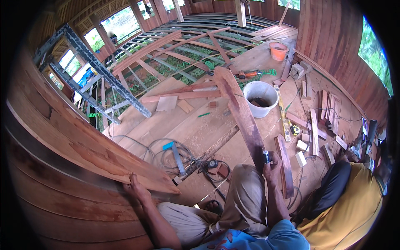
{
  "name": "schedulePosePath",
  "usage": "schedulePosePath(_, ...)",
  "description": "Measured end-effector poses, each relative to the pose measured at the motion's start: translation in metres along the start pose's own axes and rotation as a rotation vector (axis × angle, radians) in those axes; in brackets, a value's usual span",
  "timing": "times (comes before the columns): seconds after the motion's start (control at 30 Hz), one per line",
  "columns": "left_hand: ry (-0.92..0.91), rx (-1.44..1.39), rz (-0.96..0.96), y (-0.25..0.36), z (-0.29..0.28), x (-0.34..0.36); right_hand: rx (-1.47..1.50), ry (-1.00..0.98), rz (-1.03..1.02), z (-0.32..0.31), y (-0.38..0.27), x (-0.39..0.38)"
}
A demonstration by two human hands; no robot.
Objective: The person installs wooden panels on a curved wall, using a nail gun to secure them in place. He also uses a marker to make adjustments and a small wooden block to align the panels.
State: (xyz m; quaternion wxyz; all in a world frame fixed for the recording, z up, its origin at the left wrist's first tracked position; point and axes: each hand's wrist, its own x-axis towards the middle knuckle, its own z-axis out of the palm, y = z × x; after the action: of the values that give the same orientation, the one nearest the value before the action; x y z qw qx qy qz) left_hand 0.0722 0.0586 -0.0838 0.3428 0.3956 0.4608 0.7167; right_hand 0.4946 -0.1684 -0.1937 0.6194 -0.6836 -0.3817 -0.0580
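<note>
While the left hand (pixel 138 191) is gripping the lower edge of a wide plank (pixel 104 152), the right hand (pixel 273 163) is busy with something much smaller. Going by the head view (the only one I've got), I'm using the white bucket (pixel 259 112) as my landmark. That plank is sitting well to the left of the bucket and closer to the person, and the left fingers are curling narrowly round its edge. Nearer than the bucket, the right hand is making a tight fist around a small silver-tipped thing (pixel 266 157); too small to tell what it is, sorry. A long board (pixel 239 110) is running just left of the bucket down to that fist, but I can't tell if the hand is touching it.

Right of the bucket, a spirit level (pixel 283 116) and a tape measure (pixel 295 130) are lying about, and an orange bucket (pixel 278 51) is standing beyond it. Further right, a co-worker (pixel 346 200) is sitting close by.

My read: the step in hand is steadying the plank, and the next move is calling for a firm left grip and a free right hand.
</note>
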Motion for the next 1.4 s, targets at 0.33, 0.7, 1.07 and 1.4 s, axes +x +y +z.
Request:
schedulePosePath(0.33, 0.015, 0.01, 0.007, -0.005, -0.002, 0.003, 0.034, 0.025, -0.006, 0.002, 0.011, -0.004)
schedulePosePath(0.7, 0.033, 0.021, -0.005, -0.007, -0.002, 0.004, 0.048, 0.025, 0.008, 0.002, 0.015, -0.005)
schedulePosePath(1.07, 0.023, 0.017, 0.0, 0.002, 0.002, 0.0, 0.026, 0.039, 0.05, 0.003, 0.017, -0.007)
schedulePosePath(1.4, 0.028, 0.05, -0.037, 0.004, 0.002, -0.001, -0.001, 0.033, 0.093, 0.003, 0.01, -0.005)
